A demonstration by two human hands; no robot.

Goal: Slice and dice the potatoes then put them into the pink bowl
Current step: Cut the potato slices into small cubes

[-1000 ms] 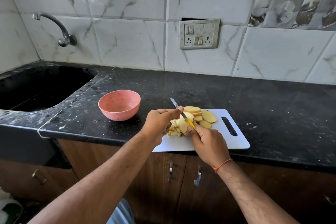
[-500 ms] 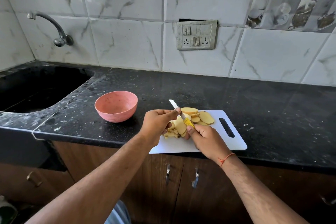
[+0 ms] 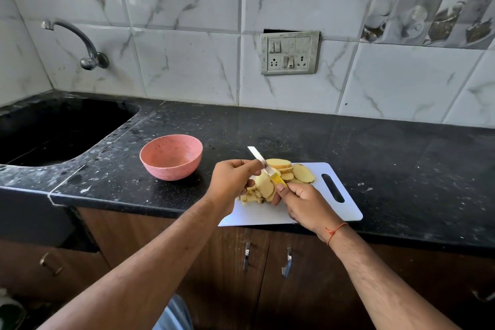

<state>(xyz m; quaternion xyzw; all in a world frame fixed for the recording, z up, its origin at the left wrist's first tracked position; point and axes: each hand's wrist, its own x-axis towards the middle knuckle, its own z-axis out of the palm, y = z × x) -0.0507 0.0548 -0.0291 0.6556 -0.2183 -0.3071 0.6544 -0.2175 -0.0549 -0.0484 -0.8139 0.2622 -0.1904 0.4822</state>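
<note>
I see my right hand (image 3: 305, 203) with its fingers (image 3: 281, 188) curled tight round the yellow handle of a small steel-bladed knife (image 3: 263, 165), while my left hand (image 3: 233, 182) pinches the blade's spine between thumb and forefinger, both hands over the white plastic cutting board (image 3: 345, 211) at the front edge of the black speckled stone bench (image 3: 388, 158). Pale yellow potato slices (image 3: 302, 173) lie fanned at the board's back edge, with small diced potato pieces (image 3: 251, 197) heaped under my hands. The round pink bowl (image 3: 171, 157) stands on the bench just beside the board's left side, towards the dark sink (image 3: 53, 128).
</note>
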